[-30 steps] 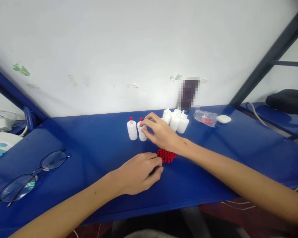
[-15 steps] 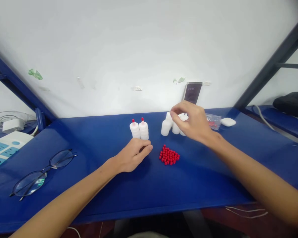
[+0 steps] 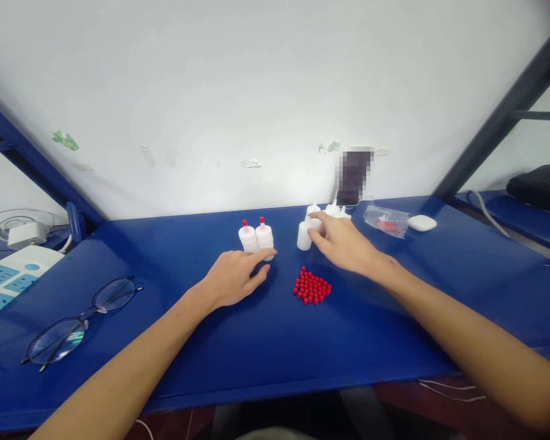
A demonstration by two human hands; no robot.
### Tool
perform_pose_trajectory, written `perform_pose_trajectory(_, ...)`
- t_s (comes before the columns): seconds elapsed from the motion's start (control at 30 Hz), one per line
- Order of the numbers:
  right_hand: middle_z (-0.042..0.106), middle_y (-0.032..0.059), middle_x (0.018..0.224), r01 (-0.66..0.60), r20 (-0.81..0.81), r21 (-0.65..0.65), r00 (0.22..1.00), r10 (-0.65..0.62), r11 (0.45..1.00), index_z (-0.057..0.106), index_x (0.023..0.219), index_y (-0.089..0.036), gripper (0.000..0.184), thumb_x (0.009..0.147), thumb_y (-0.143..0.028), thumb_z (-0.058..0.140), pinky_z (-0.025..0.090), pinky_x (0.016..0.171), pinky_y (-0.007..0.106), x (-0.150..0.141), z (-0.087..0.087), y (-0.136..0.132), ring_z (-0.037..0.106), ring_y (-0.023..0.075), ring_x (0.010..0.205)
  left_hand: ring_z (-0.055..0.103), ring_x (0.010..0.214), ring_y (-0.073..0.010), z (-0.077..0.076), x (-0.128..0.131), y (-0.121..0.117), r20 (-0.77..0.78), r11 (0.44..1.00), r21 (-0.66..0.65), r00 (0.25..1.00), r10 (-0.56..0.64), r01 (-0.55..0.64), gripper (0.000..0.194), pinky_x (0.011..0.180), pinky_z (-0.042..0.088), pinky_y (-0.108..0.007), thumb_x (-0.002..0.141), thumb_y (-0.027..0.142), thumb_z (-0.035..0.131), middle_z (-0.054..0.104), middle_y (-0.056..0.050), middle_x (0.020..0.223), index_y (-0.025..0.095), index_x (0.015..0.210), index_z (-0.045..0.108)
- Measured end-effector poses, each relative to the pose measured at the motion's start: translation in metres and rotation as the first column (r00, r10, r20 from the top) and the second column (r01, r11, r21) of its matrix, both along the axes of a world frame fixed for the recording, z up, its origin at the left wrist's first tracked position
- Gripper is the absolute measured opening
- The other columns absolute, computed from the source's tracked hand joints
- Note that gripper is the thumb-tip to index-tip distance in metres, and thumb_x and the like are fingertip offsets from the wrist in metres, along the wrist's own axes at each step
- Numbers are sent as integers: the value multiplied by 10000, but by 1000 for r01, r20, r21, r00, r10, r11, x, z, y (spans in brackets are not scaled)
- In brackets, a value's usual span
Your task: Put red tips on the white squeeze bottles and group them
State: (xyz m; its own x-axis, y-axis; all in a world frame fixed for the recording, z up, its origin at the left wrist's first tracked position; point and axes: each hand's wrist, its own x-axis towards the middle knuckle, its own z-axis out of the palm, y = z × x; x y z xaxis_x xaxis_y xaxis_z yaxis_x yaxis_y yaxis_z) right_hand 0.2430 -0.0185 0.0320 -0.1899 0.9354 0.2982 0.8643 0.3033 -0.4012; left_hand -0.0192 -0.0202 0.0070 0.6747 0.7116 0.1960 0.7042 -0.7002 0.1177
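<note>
Two white squeeze bottles with red caps on their nozzles stand side by side: one bottle [image 3: 247, 239] left, another bottle [image 3: 264, 237] right. My left hand [image 3: 236, 276] is in front of them, thumb and index finger apart, its index finger overlapping the right bottle's base. My right hand [image 3: 343, 243] reaches in at a group of white bottles [image 3: 304, 237], thumb and index spread at the right side of the front one. Whether they touch it is unclear. Part of the group, with bare nozzles, is behind this hand. Small red caps [image 3: 310, 286] lie loose between my hands.
Eyeglasses [image 3: 80, 321] lie on the blue table [image 3: 275, 354] at left, near a power strip [image 3: 13, 278]. At the back right, a phone [image 3: 354, 177] leans on the wall. A clear plastic bag [image 3: 387, 221] with red pieces and a white case [image 3: 422, 223] lie at right.
My right hand has come down and left to the front uncapped bottle, its fingers spreading. My left hand has shifted slightly left and up, with thumb and index finger further apart.
</note>
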Motion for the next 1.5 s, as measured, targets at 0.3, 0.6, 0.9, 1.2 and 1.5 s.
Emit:
perform_pose_trajectory(0.3, 703, 55, 802, -88, -28, 33, 996, 89, 996, 566, 1250, -158, 358, 981, -359, 441, 423, 646, 286, -10, -8, -3, 636, 197, 696, 673, 841, -234, -3, -5, 14, -53, 998, 11, 997, 64, -63, 420, 719, 482, -320, 1009, 402, 367, 708, -78, 1081, 249, 1371, 516)
perform_pose_trajectory(0.6, 685, 84, 912, -181, 1, 137, 983, 183, 974, 616, 1224, -135, 364, 968, -352, 476, 464, 682, 316, -17, -16, -4, 609, 191, 735, 593, 734, -186, -1, -11, 35, 30, 995, -77, 997, 67, -65, 429, 741, 452, -308, 1004, 379, 372, 648, -32, 857, 244, 1390, 502)
perform_pose_trajectory(0.9, 722, 19, 858, -386, -318, 104, 860, 399, 916, 689, 1170, -212, 326, 909, -391, 610, 492, 587, 260, -24, -15, -12, 590, 115, 598, 542, 981, -211, 0, -8, 16, 504, 953, -176, 854, -128, 247, 480, 884, 452, -337, 963, 456, 494, 578, -84, 1118, 205, 1372, 491)
perform_pose_trajectory(1.2, 669, -12, 661, -386, -108, -29, 918, 381, 922, 683, 870, -178, 149, 868, -252, 553, 399, 566, 248, -2, -7, -13, 559, 112, 541, 573, 1103, -213, -2, 16, -1, 572, 878, -380, 820, -23, 290, 383, 979, 447, -380, 977, 392, 521, 611, -80, 1241, 217, 1316, 489)
perform_pose_trajectory(1.5, 635, 13, 680, -431, 218, -194, 857, 467, 881, 589, 804, -193, 218, 951, -280, 453, 297, 572, 274, 3, -7, -10, 524, 137, 585, 614, 1064, -199, -1, 13, 0, 605, 845, -379, 792, -83, 378, 316, 953, 484, -362, 957, 335, 567, 646, -92, 1189, 190, 1238, 555)
